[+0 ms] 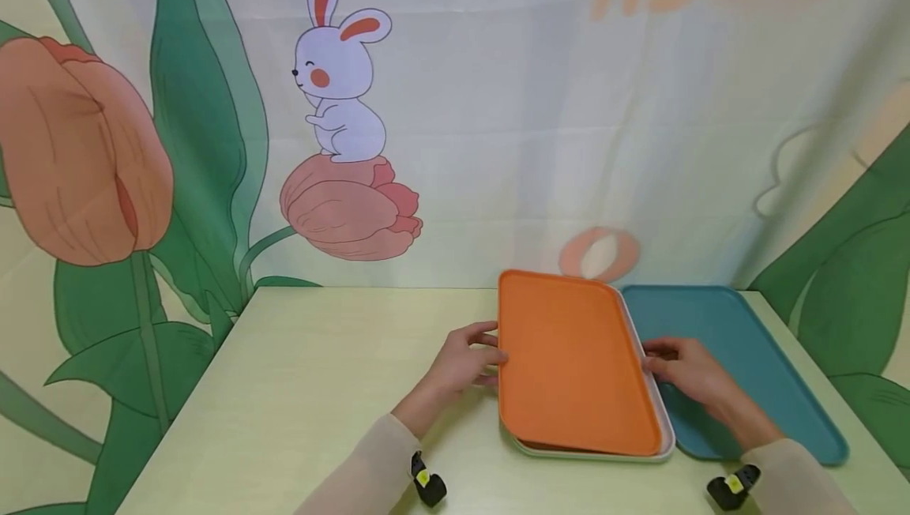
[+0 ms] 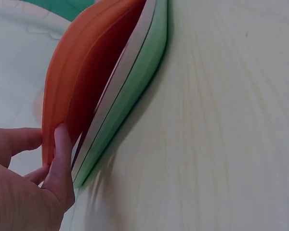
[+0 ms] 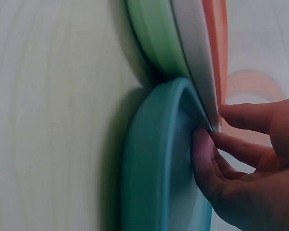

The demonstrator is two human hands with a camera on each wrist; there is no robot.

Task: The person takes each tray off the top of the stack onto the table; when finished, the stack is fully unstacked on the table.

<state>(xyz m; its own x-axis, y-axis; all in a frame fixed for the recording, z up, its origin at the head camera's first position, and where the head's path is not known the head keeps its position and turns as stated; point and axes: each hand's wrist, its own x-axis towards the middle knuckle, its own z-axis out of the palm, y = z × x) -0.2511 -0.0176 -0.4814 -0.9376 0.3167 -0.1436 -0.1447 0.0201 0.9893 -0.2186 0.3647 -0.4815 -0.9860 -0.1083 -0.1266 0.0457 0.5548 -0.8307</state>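
Note:
An orange tray (image 1: 576, 357) tops a stack, tilted with its left edge raised. Beneath it lie a whitish tray (image 3: 192, 43) and a light green tray (image 2: 144, 77), whose rims show below the orange one. At the raised left edge my left hand (image 1: 462, 361) pinches the orange tray between thumb and fingers. My right hand (image 1: 686, 373) has its curled fingers at the stack's right edge, a fingertip on the orange rim. It reaches over a teal tray (image 1: 718, 325) lying right beside the stack; the exact thumb contact is partly hidden.
The pale wood-grain table (image 1: 320, 389) extends to the left of the stack. A printed cloth (image 1: 483, 120) with a rabbit and tulips hangs behind the table's back edge. Black wrist cameras (image 1: 429, 486) sit on both sleeves.

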